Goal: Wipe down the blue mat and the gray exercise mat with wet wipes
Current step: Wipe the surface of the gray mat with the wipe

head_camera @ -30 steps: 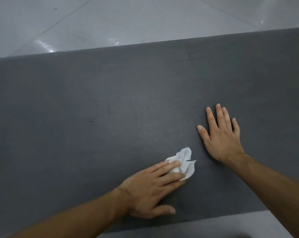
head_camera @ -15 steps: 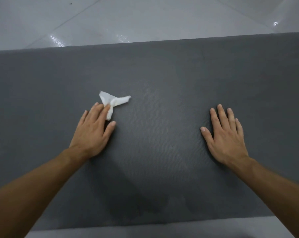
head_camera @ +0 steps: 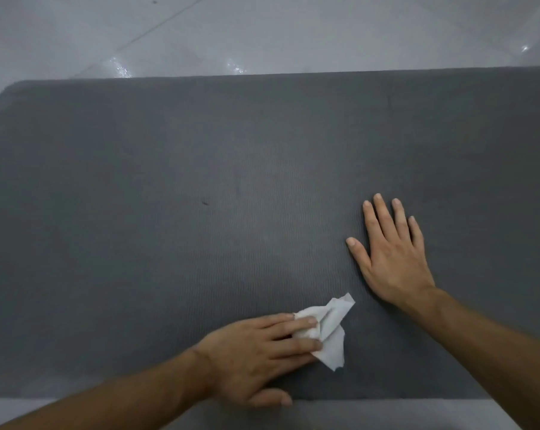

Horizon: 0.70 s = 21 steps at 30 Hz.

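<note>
The gray exercise mat (head_camera: 169, 181) lies flat on the floor and fills most of the head view. My left hand (head_camera: 256, 352) presses a crumpled white wet wipe (head_camera: 334, 330) onto the mat near its front edge, fingers straight and pointing right. Flat on the mat to the right lies my right hand (head_camera: 393, 259), fingers spread and pointing away from me, a short way beyond the wipe. No blue mat is in view.
Glossy white floor tiles (head_camera: 262, 32) stretch beyond the mat's far edge. The mat's rounded far left corner (head_camera: 11, 88) shows, and a strip of floor (head_camera: 386, 414) runs along its front edge. A small dark speck (head_camera: 205, 203) sits on the mat.
My left hand has swept the wipe from the mat's left middle back toward me and to the right, near the front edge. My right hand has stayed flat in place.
</note>
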Motion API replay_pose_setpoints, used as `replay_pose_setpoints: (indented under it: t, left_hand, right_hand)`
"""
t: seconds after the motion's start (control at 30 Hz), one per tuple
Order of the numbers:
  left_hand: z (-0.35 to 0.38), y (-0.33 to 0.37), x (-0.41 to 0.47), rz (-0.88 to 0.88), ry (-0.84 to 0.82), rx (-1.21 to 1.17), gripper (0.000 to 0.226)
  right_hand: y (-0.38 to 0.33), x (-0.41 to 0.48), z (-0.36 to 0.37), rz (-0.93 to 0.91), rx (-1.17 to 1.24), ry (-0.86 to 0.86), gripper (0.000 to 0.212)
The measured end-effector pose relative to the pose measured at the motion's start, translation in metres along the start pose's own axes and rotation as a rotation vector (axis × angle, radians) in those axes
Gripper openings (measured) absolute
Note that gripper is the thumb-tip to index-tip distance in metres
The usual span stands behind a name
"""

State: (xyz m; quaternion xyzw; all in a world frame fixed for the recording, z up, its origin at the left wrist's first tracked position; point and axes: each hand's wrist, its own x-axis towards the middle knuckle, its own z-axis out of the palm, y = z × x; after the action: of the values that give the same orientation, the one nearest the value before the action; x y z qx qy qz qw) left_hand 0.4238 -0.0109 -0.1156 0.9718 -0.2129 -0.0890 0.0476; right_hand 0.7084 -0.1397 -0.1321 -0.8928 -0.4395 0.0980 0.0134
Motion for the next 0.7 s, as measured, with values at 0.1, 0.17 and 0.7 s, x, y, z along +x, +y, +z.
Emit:
replay_pose_setpoints:
  t: [0.1, 0.17, 0.7]
  left_hand:
    - [-0.003, -0.043, -0.023, -0.264, 0.034, -0.1, 0.065]
    - [-0.006, -0.078, -0.042, -0.459, 0.098, -0.105, 0.065]
    - [-0.013, -0.072, 0.019, -0.561, 0.136, -0.228, 0.083]
  right_hand:
    - [-0.001, -0.001, 0.0, 0.01, 0.001, 0.012, 0.079]
    - [-0.001, -0.001, 0.001, 0.013, 0.0, 0.016, 0.078]
    - [-0.002, -0.002, 0.003, 0.03, -0.019, 0.026, 0.077]
